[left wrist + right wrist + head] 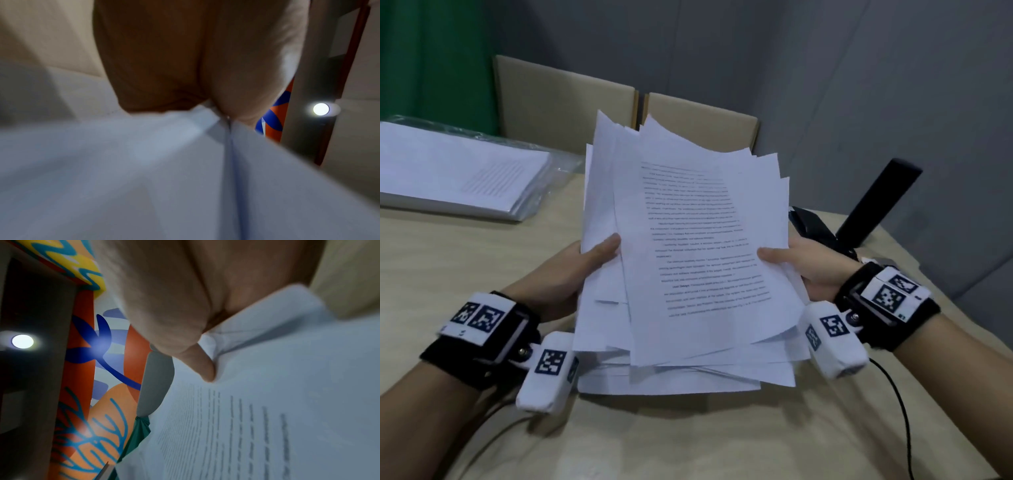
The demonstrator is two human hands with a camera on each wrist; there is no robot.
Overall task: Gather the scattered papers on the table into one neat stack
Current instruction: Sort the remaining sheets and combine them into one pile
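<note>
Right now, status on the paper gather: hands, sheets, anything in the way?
Left hand and right hand each grip a side of the papers. Sheets fanned, edges uneven, bottom edge on table. Nothing blocking.

Right hand [164, 305] thumb pinching printed papers [267, 402]; patterned wall [107, 410] behind.

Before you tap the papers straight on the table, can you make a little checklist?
1. Left hand holds the bundle of papers: ok.
2. Right hand holds the other side: ok.
3. Sheet edges lined up: not ok, corners fan out at the top.
4. Bottom edge on the table: cannot tell.
5. Bundle away from the wrapped stack: ok.
6. Black stapler out of the way: not ok, close behind the right hand.
</note>
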